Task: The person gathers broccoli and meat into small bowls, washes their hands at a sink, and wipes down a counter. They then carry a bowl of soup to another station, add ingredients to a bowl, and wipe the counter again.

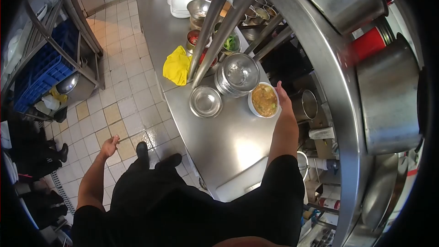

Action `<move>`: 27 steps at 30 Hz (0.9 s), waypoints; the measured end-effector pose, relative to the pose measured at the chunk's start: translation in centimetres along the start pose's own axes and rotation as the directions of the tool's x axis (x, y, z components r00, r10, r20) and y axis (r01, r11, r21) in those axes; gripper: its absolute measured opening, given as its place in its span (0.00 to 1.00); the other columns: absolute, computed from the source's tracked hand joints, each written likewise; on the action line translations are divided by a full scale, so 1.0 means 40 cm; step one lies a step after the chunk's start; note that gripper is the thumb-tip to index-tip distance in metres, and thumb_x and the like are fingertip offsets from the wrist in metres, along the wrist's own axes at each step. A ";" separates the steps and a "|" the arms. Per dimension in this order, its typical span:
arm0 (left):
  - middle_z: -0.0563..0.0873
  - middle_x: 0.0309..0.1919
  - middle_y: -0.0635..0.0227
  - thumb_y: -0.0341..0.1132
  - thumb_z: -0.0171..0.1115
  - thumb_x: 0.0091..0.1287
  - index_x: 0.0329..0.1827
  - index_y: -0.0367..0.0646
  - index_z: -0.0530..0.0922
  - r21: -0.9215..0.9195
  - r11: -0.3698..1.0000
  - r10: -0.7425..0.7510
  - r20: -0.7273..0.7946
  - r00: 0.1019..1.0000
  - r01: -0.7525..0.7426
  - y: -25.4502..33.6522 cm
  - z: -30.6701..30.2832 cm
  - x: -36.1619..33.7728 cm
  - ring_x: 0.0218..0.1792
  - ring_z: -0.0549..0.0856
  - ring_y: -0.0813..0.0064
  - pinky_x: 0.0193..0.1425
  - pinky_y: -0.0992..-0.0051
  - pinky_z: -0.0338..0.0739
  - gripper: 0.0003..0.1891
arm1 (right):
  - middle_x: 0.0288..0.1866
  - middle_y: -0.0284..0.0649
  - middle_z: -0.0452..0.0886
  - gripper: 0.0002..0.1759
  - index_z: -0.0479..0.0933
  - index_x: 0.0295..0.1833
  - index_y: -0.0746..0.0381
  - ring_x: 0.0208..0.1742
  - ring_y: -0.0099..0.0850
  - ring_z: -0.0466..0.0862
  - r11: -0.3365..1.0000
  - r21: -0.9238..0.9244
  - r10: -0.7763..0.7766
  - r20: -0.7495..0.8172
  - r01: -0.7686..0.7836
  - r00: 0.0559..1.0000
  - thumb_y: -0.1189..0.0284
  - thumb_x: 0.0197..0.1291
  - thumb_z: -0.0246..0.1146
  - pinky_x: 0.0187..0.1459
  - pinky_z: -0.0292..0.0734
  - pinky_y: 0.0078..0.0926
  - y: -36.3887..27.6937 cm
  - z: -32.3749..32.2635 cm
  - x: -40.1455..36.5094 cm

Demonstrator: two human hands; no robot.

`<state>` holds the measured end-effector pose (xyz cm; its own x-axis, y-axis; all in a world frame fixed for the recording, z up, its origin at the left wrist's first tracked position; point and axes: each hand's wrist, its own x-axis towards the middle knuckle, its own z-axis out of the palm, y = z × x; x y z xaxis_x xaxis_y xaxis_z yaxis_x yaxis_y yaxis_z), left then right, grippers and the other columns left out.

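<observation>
The full soup bowl (251,105), set on the bench (228,146), is touched at its rim by the right hand (283,97) (grip not discernible; left hand (109,146) open), so spillage could be caused by a one-sided lift.

The soup bowl (264,100) stands on the counter (228,142), near its right edge. The right hand (282,97) lies against the bowl's right rim. Just behind and left of the soup bowl sits a stack of bowls (238,75); directly left of it, a single empty bowl (206,102). Farther left and behind it a cloth (177,65) hangs over the counter's left edge. Far behind it stand plates (180,7). Right of it, below the counter, a pot (307,105). Well left of it, over the floor, hangs the left hand (109,146)
</observation>
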<state>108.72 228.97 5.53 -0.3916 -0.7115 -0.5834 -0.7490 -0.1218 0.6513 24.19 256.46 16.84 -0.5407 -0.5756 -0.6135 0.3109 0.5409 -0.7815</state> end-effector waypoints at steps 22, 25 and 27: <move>0.66 0.68 0.66 0.63 0.34 0.74 0.75 0.45 0.58 -0.253 0.925 0.379 0.690 0.617 -0.285 0.746 0.624 -0.006 0.61 0.71 0.71 0.61 0.69 0.71 0.36 | 0.53 0.40 0.80 0.54 0.75 0.58 0.63 0.51 0.36 0.78 0.999 0.031 -0.011 -0.260 0.019 0.966 0.26 0.58 0.30 0.56 0.71 0.42 0.331 0.209 -0.416; 0.61 0.73 0.65 0.65 0.31 0.73 0.77 0.44 0.54 -0.339 0.925 0.357 0.629 0.691 -0.170 0.813 0.676 -0.008 0.67 0.67 0.66 0.65 0.66 0.67 0.40 | 0.48 0.39 0.82 0.53 0.77 0.52 0.65 0.46 0.32 0.79 0.984 0.113 -0.096 -0.330 0.140 0.939 0.26 0.59 0.31 0.52 0.73 0.34 0.422 0.280 -0.491; 0.62 0.73 0.65 0.67 0.29 0.72 0.77 0.44 0.52 -0.362 0.920 0.359 0.635 0.684 -0.147 0.837 0.694 0.003 0.69 0.66 0.66 0.68 0.64 0.64 0.41 | 0.48 0.39 0.82 0.50 0.77 0.52 0.64 0.45 0.31 0.79 0.952 0.219 -0.122 -0.376 0.216 0.918 0.30 0.63 0.30 0.51 0.73 0.33 0.492 0.337 -0.526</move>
<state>68.76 244.03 13.80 -0.8762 -0.0908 -0.4732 -0.4382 -0.2584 0.8609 52.21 270.96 12.85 -0.8287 -0.3641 -0.4251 0.3497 0.2561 -0.9012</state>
